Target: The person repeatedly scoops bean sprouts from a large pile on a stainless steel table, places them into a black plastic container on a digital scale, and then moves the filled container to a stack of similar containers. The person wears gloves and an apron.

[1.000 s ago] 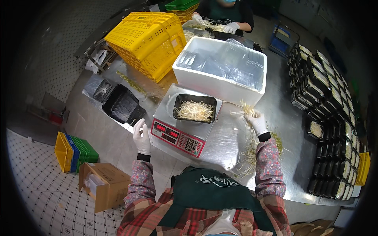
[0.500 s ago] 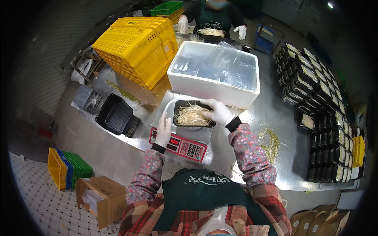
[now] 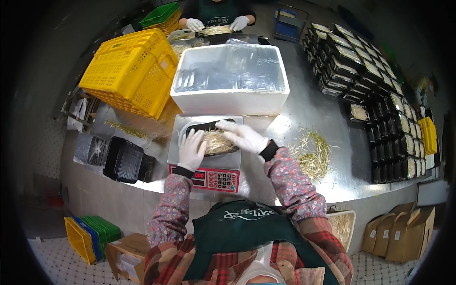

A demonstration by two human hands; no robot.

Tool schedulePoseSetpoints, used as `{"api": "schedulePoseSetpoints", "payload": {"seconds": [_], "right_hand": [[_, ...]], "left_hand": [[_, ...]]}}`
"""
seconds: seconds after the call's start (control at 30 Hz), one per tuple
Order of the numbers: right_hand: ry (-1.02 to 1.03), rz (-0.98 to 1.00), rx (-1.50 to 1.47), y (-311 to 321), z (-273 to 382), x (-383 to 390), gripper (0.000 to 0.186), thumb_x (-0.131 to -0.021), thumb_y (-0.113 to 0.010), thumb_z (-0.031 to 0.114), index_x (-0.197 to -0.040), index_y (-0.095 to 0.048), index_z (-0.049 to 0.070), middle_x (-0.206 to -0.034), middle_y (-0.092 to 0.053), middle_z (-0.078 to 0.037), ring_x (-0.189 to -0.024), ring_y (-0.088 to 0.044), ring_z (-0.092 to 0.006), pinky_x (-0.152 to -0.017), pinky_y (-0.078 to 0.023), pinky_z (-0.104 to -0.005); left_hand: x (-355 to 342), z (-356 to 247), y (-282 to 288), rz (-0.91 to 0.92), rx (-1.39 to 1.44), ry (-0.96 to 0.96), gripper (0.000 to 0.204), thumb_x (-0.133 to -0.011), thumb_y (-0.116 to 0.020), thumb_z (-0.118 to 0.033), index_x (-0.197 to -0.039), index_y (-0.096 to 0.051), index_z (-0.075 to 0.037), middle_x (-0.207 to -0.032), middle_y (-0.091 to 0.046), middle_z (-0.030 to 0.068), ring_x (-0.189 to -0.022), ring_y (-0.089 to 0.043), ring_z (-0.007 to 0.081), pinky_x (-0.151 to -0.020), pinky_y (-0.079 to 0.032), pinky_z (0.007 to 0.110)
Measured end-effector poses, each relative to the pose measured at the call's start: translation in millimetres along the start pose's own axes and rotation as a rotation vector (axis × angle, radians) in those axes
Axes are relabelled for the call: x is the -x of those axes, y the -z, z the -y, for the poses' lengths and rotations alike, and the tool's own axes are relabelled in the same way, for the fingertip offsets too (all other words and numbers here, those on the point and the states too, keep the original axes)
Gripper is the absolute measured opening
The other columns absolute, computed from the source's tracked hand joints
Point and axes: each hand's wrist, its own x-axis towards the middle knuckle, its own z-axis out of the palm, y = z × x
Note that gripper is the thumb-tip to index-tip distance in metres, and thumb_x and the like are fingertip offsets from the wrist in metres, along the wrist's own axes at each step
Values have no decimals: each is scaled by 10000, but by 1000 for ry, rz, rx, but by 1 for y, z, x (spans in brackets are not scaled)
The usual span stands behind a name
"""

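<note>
A black tray (image 3: 203, 127) of bean sprouts (image 3: 217, 143) rests on the platform of a red-fronted weighing scale (image 3: 216, 179). My left hand (image 3: 191, 151), in a white glove, lies over the tray's left end, its fingers stretched out against the sprouts. From the right, my gloved right hand (image 3: 244, 137) reaches across the tray with its fingers extended over the pile. Both hands partly hide the tray's rim. Right of the scale, a loose heap of sprouts (image 3: 311, 154) lies on the metal table.
Behind the scale stands a white foam box (image 3: 228, 103) with clear plastic packs, beside yellow crates (image 3: 126, 71). Nested black trays (image 3: 124, 159) sit left. Filled trays (image 3: 351, 57) are stacked right. Across the table, a co-worker's gloved hands (image 3: 240, 23) touch sprouts.
My left hand has moved from beside the tray onto the sprouts. My right hand has shifted from the tray's right side toward its far edge. The whole view has shifted.
</note>
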Motion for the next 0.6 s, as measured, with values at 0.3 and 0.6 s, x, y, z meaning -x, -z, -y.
{"api": "schedulePoseSetpoints", "payload": {"seconds": [0.3,0.6], "right_hand": [[-699,-448,707,0,-129,61,507,-805,-610,425,-1196,-594,103,-1282,-567,-207,-1226,-518,-362,-1017,-372,-580],[-741,-457,1007,36,-128,263,521,-917,-559,491,-1351,-541,204,-1498,-429,-84,-1439,-272,-343,-1172,-73,-590]], "left_hand": [[-11,-89,68,-271,627,135,362,-965,-483,-40,-1304,-521,82,-1312,-568,186,-1222,-541,266,-1072,-383,361],[3,-182,0,419,824,-49,680,-809,-700,-106,-1427,-430,-14,-1454,-443,157,-1368,-397,279,-1146,-282,376]]}}
